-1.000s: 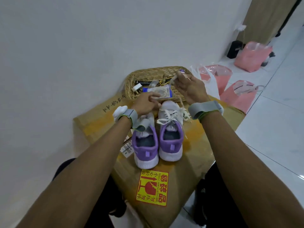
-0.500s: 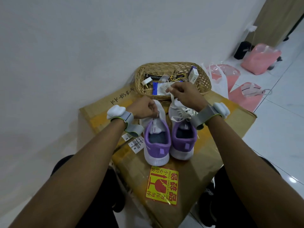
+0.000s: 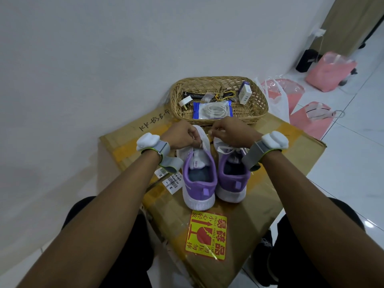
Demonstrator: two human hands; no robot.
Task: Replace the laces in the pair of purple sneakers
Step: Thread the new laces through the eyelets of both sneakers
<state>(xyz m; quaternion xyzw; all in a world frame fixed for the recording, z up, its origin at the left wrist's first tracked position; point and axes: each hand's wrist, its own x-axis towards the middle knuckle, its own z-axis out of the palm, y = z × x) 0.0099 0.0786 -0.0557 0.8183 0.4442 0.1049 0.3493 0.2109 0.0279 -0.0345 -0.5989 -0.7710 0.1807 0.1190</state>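
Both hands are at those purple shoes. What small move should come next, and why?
Likely pull the white lace free of the left sneaker: both the left hand and right hand pinch it there, little lace shows on that shoe, and the packet of new laces lies in the wicker basket.

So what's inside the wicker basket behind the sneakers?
The wicker basket holds a sealed blue-edged packet of coiled white laces, a white plug, a small white box marked ERA, keys and a black object. Whatever lies under the packet is covered.
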